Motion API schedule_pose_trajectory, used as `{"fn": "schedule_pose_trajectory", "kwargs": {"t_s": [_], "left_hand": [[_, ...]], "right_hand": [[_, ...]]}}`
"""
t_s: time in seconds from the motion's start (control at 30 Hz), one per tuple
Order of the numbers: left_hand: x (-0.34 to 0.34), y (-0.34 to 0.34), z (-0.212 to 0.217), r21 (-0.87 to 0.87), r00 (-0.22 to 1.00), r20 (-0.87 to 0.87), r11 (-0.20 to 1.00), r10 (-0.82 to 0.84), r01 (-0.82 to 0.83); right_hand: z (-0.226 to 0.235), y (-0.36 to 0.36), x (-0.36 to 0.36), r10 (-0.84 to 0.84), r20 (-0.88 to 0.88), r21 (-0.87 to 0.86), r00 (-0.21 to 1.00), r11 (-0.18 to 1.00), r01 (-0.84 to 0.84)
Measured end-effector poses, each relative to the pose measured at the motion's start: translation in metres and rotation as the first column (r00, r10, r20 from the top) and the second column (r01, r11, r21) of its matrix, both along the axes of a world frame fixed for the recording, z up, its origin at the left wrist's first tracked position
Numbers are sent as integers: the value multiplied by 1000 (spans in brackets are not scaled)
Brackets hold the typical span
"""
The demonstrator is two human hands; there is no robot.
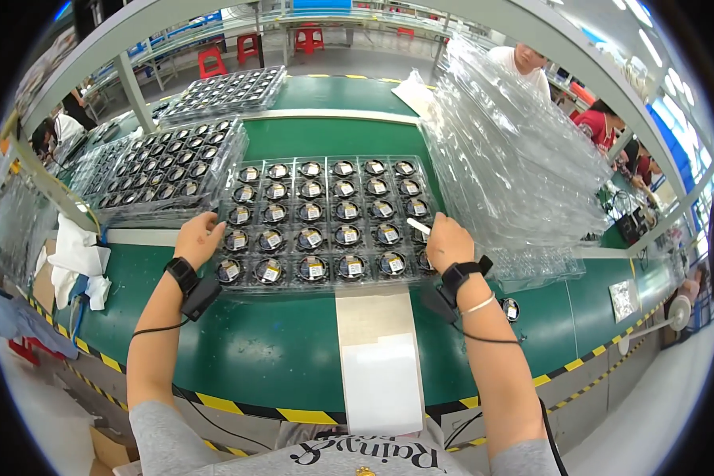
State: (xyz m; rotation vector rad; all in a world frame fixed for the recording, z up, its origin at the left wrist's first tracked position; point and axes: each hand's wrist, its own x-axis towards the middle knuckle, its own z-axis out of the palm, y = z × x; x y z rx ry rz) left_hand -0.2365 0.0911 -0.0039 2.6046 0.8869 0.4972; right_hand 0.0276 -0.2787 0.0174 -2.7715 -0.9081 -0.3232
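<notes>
A clear plastic tray (288, 230) lies in front of me, its pockets filled with rows of small round black parts (312, 237) bearing pale labels. My left hand (200, 238) is at the tray's left edge, fingers bent and closed on its rim. At the opposite edge is my right hand (451, 242), closed around a slim white stick (419, 226) that points over the tray's right column. Whether those fingers also touch the tray, I cannot tell. One loose round part (510, 309) lies on the green bench to the right of my right wrist.
Filled trays (166, 166) are stacked at the left, with another stack (226, 91) farther back. A tall pile of empty clear trays (508, 151) leans at the right. A white sheet (382, 381) lies near the front edge. White cloths (78, 250) sit far left. People work beyond.
</notes>
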Motion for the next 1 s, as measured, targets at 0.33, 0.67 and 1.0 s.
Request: {"fn": "schedule_pose_trajectory", "kwargs": {"t_s": [0.33, 0.67, 1.0], "left_hand": [[15, 16, -12, -36, 997, 40, 997, 71, -69], [38, 10, 20, 124, 994, 101, 990, 47, -59], [31, 34, 70, 149, 987, 151, 988, -60, 37]], "right_hand": [[22, 17, 18, -94, -70, -288, 993, 955, 70], [37, 10, 27, -51, 128, -117, 990, 991, 66], [68, -3, 33, 70, 131, 1, 989, 998, -71]]}}
